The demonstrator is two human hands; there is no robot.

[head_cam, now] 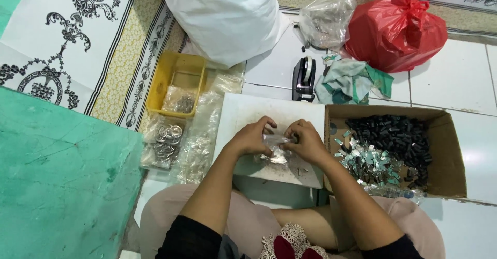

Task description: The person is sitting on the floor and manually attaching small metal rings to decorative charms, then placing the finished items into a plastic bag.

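A small clear plastic bag [277, 148] with a few shiny metal bits inside sits over the white board [243, 114], pinched at its top edge between the fingertips of the left hand [252, 137] and the right hand [306, 141]. If either pinch slackens, the slick film could likely slip and spill the bits across the board. They might then scatter toward the cardboard box [445, 155] of black and silver parts or the loose plastic sheets [199, 140] beside the yellow tray [168, 80].

floor: white tiles [455, 72] | patterned mat [57, 41] upper left | green board [57, 186] at left
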